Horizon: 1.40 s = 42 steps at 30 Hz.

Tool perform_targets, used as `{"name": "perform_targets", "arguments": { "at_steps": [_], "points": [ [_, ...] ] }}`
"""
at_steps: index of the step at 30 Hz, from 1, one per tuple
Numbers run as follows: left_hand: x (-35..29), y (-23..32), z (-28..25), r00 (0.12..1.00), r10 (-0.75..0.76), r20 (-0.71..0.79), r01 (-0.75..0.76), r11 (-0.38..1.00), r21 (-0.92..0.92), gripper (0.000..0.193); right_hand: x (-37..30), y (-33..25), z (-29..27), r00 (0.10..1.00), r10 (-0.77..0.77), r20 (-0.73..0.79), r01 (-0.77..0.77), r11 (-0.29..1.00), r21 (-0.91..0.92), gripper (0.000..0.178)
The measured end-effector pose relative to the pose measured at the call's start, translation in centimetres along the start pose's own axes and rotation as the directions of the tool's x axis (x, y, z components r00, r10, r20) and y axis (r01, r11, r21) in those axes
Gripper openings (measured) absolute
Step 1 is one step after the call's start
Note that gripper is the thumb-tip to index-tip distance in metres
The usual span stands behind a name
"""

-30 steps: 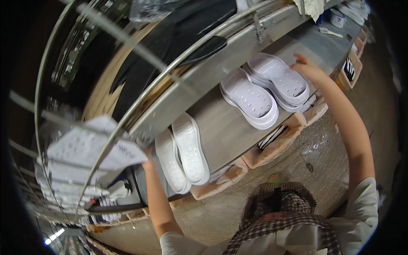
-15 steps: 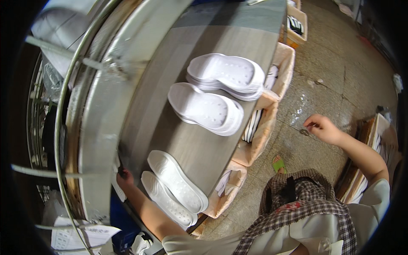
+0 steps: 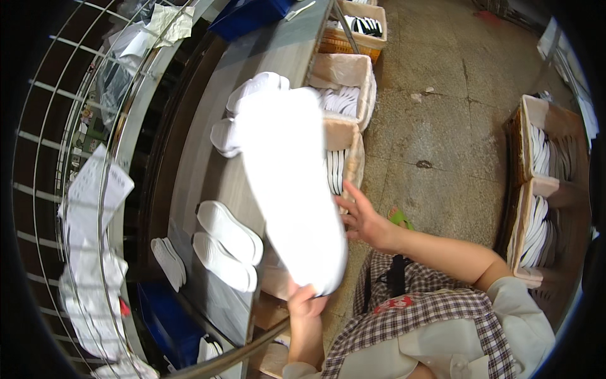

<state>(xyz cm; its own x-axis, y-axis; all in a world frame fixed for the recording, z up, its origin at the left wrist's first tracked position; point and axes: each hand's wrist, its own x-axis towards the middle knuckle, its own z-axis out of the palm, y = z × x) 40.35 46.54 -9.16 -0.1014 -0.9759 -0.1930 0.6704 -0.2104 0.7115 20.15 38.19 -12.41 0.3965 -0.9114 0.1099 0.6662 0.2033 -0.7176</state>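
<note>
A white shoe sole (image 3: 287,177) is raised in front of me, its surface so bright that little detail shows. My left hand (image 3: 306,304) is closed on the sole's lower end, thumb on top. At its right edge is my right hand (image 3: 366,218), fingers spread and apart, holding nothing; whether a fingertip touches the sole I cannot tell. Two white soles lie side by side on the grey table, an upper one (image 3: 230,230) and a lower one (image 3: 221,260). Farther back, white soles (image 3: 224,136) are partly hidden behind the raised one.
Cloth-lined baskets (image 3: 365,82) of soles line the table's right side; more baskets (image 3: 514,246) stand across the floor. A wire rack (image 3: 44,186) with papers runs along the left. Another white sole pair (image 3: 168,262) lies near a blue bin (image 3: 167,322). A blue tray (image 3: 246,19) sits at the back.
My left hand has come from the table's far left side toward me and now holds up a white sole. My right hand has moved left, its fingers opening. The view has shifted.
</note>
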Motion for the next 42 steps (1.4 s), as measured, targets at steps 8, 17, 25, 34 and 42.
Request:
{"name": "perform_targets", "arguments": {
  "at_steps": [8,17,25,34,42],
  "points": [
    [-0.4,-7.8,2.5,0.801,-0.551,0.233,0.222,0.635,0.739,0.090,-14.6,1.7,-4.2,0.942,0.121,-0.314,-0.015,0.946,0.322,0.086],
    [0.9,-13.6,-0.9,0.824,-0.566,-0.008,0.554,0.803,0.219,0.042,-18.6,3.3,0.9,0.867,0.332,-0.372,-0.187,0.908,0.376,0.083],
    [-2.8,-13.2,-8.8,0.598,-0.796,0.095,0.793,0.570,-0.216,0.039,-17.7,7.3,3.4,0.662,0.704,-0.257,-0.467,0.656,0.594,0.084],
    [-4.6,-6.1,-9.2,0.897,-0.441,0.044,0.434,0.894,0.112,0.042,-15.0,10.6,8.5,0.819,0.502,-0.279,-0.401,0.848,0.347,0.070],
    [-3.0,-0.8,-7.6,0.921,-0.151,0.360,0.064,0.968,0.244,0.056,-13.3,9.2,11.1,0.975,0.096,-0.202,-0.169,0.907,-0.385,0.077]
  ]
}}
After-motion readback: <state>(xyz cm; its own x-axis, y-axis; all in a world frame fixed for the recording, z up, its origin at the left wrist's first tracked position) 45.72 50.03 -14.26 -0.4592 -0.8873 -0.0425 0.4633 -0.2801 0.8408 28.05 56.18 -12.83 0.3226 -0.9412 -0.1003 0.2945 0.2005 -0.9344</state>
